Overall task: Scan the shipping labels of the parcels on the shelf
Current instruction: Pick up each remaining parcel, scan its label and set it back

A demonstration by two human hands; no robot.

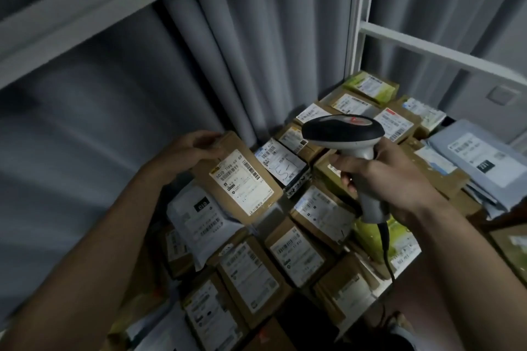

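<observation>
My left hand (189,148) grips the top edge of a flat brown cardboard parcel (225,148) and holds it tilted up, its white shipping label (242,182) facing me. My right hand (390,177) is wrapped round the grey handle of a handheld barcode scanner (342,131), whose dark head sits to the right of the raised parcel and points left. The scanner's black cable (386,248) hangs down from the handle. Below both hands lie several labelled brown boxes (296,253) on the shelf.
Grey and white mailer bags (482,157) are stacked at the right, green packets (370,88) at the back. A white shelf frame (433,48) runs above the right side and a shelf board (85,6) crosses overhead at left. Grey curtain folds hang behind.
</observation>
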